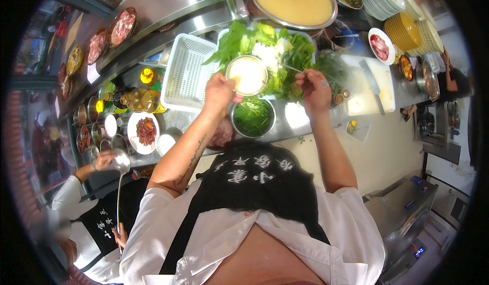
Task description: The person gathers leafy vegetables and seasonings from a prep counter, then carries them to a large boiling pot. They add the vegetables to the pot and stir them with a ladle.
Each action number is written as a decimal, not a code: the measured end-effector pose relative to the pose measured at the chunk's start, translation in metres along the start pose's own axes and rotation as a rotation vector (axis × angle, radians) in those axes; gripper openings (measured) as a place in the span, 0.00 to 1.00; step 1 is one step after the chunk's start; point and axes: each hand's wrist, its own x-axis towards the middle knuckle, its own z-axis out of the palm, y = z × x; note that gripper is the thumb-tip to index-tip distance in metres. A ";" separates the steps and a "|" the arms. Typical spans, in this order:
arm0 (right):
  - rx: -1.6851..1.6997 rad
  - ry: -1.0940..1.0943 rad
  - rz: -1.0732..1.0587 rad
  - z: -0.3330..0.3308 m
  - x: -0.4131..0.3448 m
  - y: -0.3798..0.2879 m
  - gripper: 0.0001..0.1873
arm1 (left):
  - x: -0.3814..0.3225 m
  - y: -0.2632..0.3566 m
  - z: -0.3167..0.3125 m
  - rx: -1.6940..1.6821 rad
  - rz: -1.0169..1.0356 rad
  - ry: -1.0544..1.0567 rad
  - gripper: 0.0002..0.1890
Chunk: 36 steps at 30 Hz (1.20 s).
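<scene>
My left hand [218,94] grips the rim of a small round metal bowl [247,75], its pale contents washed out by glare. Between the fingers of my right hand [316,90] is a thin utensil [292,69]; its far end is lost in the brightness over the greens. Beneath both hands, leafy green vegetables [233,42] heap over a light plastic basket mostly hidden by them. A second white perforated basket [187,71] stands to the left. Nearer to me sits a metal bowl of cut green vegetables [254,117], with raw meat [221,132] partly behind my left forearm.
A large pot of yellow liquid [294,2] stands behind the greens. At right, a knife [372,79] lies on a white cutting board [387,94], below stacked plates [382,0]. Bottles [139,100] and a plate of chopped food [145,132] are left. A co-worker's hand [104,159] is near a ladle [121,161].
</scene>
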 end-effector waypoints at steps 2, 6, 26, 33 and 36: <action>-0.174 -0.090 -0.123 -0.001 0.003 -0.005 0.07 | -0.001 0.000 -0.002 0.004 -0.005 0.011 0.09; -0.766 -0.244 -0.535 0.003 -0.003 -0.012 0.07 | -0.002 0.000 -0.004 0.033 -0.007 -0.004 0.08; -0.675 -0.041 -0.514 0.014 -0.039 0.009 0.09 | -0.058 -0.010 -0.099 -0.183 0.016 0.069 0.12; -0.838 -0.107 -0.628 0.042 -0.065 -0.009 0.10 | -0.150 -0.040 -0.217 -0.202 -0.063 0.339 0.11; -0.858 -0.300 -0.611 0.080 -0.088 0.015 0.10 | -0.163 -0.062 -0.266 -0.204 -0.052 0.482 0.10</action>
